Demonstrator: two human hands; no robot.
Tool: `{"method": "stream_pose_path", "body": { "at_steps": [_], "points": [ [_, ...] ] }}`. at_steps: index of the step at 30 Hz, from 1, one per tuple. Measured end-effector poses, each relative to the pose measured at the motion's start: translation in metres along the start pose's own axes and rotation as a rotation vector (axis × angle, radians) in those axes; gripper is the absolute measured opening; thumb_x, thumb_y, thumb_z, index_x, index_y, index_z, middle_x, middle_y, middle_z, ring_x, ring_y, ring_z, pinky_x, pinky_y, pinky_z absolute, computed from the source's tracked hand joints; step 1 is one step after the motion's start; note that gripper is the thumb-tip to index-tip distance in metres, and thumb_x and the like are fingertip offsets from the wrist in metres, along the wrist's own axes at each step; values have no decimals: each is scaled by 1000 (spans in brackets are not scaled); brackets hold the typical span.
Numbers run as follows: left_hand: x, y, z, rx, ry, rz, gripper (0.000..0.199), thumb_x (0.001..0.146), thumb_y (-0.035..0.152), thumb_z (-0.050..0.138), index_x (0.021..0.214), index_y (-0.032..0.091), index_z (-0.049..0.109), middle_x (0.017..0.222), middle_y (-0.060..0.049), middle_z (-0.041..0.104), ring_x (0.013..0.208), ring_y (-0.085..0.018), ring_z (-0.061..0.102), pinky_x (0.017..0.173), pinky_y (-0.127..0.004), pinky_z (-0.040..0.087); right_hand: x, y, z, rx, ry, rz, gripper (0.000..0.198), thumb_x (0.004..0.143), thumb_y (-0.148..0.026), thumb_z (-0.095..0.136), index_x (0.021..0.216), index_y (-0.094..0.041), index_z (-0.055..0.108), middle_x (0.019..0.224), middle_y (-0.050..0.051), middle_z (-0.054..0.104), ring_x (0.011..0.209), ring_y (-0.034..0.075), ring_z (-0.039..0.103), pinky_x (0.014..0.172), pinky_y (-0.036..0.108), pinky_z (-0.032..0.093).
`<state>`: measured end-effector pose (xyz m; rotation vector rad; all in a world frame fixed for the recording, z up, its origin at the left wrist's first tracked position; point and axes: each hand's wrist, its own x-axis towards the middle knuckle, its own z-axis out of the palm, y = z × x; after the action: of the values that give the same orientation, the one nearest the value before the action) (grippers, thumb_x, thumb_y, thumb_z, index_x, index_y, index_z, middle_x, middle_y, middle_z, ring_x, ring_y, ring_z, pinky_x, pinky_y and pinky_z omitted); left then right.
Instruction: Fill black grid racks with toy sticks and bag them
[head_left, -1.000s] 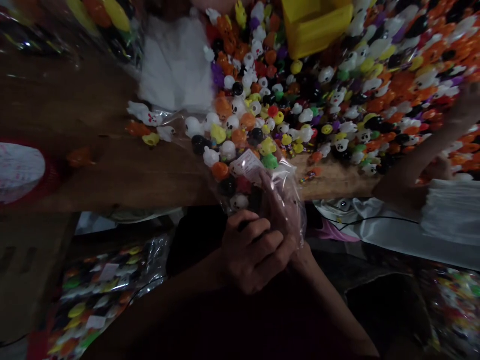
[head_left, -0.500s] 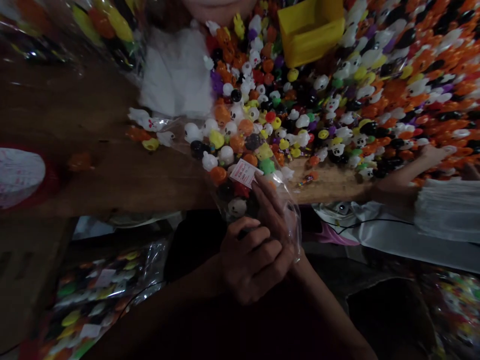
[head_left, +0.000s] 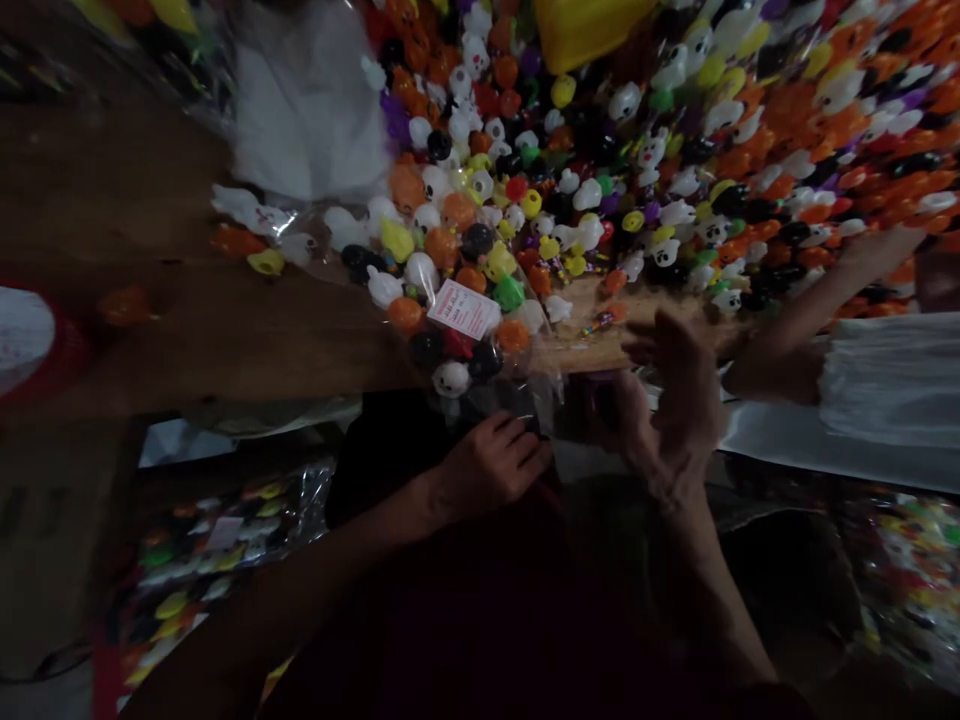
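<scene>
The clear plastic bag (head_left: 546, 385) of small toy figures lies on the counter (head_left: 330, 350), its lower end hanging past the near edge towards me. Its long axis slants from the upper left down to the lower right, so that near end points at my hands. My left hand (head_left: 496, 462) is the nearer one, right at the bag's bottom edge; its fingers are curled in, but it is too dark for me to tell whether they pinch the plastic. My right hand (head_left: 671, 400) is raised to the right of the bag, apart from it, fingers spread, thumb out, holding nothing I can see. A printed label (head_left: 463, 309) sits face up at the bag's middle, ahead of my left knuckles and slightly left.
</scene>
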<state>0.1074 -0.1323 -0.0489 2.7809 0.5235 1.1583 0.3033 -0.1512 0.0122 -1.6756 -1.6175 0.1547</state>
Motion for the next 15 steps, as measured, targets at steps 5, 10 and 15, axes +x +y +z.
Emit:
{"method": "stream_pose_path", "body": {
  "at_steps": [5,10,15],
  "points": [
    [-24,4,-31,-206,170,-292,8,97,24,61,93,18,62,76,-1,68,76,-14,64,78,-30,55,41,18,31,114,-452,-20,66,92,-54,66,144,-15,51,132,19,67,115,30,67,98,48,55],
    [-41,1,-37,-153,253,-1281,40,79,49,77,102,20,61,91,-4,69,83,-20,67,75,-34,57,45,44,58,192,-524,117,30,90,-42,64,106,-17,70,89,8,73,81,22,67,77,35,54],
    [-10,-21,-18,-697,60,-1572,66,78,65,71,125,19,58,121,-11,72,108,-29,70,91,-42,58,32,55,78,334,-553,259,28,85,-45,60,92,-18,65,77,5,67,67,18,58,60,28,48]
  ]
}}
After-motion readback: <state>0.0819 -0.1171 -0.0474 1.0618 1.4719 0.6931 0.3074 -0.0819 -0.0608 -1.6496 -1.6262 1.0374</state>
